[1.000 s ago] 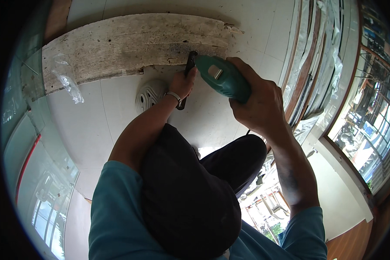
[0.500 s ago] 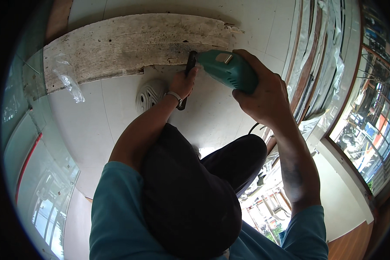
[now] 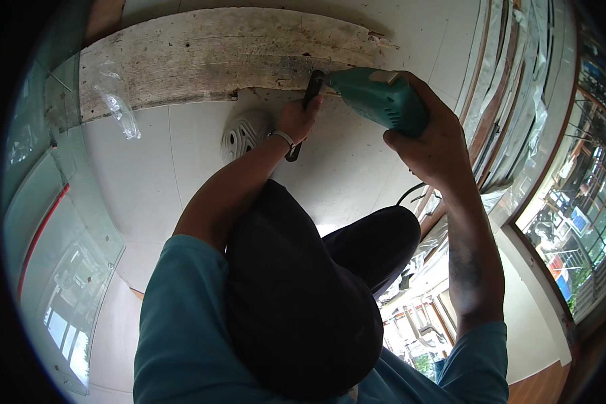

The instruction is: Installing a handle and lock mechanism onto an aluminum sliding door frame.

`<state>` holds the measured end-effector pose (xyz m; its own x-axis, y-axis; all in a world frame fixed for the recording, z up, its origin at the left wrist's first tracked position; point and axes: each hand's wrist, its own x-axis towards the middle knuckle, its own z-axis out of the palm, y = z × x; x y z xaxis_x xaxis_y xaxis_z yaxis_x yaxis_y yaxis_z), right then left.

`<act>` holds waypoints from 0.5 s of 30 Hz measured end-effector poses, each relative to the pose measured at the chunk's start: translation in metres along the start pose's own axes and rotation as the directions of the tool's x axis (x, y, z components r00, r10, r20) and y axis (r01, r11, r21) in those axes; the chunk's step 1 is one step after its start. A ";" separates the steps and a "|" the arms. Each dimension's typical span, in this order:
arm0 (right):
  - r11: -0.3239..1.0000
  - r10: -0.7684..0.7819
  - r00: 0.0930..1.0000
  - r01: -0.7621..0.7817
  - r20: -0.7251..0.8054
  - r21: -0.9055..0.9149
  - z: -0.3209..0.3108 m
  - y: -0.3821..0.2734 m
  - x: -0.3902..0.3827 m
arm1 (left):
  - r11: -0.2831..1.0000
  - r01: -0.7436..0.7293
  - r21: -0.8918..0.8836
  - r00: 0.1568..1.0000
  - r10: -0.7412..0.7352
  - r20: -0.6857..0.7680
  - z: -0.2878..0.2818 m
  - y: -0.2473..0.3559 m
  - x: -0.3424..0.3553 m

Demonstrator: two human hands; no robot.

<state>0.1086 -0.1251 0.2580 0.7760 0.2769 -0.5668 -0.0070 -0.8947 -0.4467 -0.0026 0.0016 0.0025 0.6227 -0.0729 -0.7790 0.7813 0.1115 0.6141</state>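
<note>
My right hand (image 3: 438, 131) is wrapped round a green power drill (image 3: 384, 101), whose nose points left. A narrow dark bar (image 3: 314, 86) is gripped near its middle by my left hand (image 3: 299, 120), fingers closed. The bar's upper end lies close to the drill's nose. Whether a bit touches the bar is too small to tell. Behind both, a long weathered wooden plank (image 3: 202, 57) lies across the floor, its near edge chipped and its right end splintered.
Clear crumpled plastic (image 3: 120, 111) lies over the plank's left part. My light slotted shoe (image 3: 244, 138) rests on the pale tiled floor (image 3: 141, 175). Glass sheets (image 3: 67, 269) lean at left. Several wrapped long strips (image 3: 501, 101) stand at right, and a dark cord (image 3: 411, 190) hangs below the drill.
The whole view has shifted, so plank, hands and drill sit a little higher and farther right. Both hands keep their grips, and the drill's nose appears slightly farther from the bar.
</note>
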 end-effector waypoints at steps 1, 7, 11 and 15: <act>0.997 0.056 0.998 -0.056 0.003 0.053 0.000 0.004 -0.001 | 1.000 0.005 0.000 1.000 -0.005 0.007 0.000 0.000 0.000; 0.993 -0.071 0.997 0.072 0.018 -0.098 0.008 -0.010 -0.013 | 0.995 -0.068 0.075 0.997 0.070 -0.025 -0.005 -0.009 0.006; 0.996 -0.045 0.999 0.044 -0.007 -0.081 0.002 -0.004 0.001 | 0.996 -0.071 0.047 0.997 0.072 -0.018 -0.002 -0.004 0.004; 0.999 0.024 1.000 -0.024 -0.015 0.040 0.002 0.017 -0.002 | 1.000 -0.009 -0.028 0.999 0.010 0.042 -0.003 0.001 0.001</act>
<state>0.1051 -0.1403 0.2502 0.7852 0.2496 -0.5667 -0.0506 -0.8862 -0.4605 -0.0017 0.0042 0.0021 0.6317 -0.1132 -0.7669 0.7743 0.1401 0.6172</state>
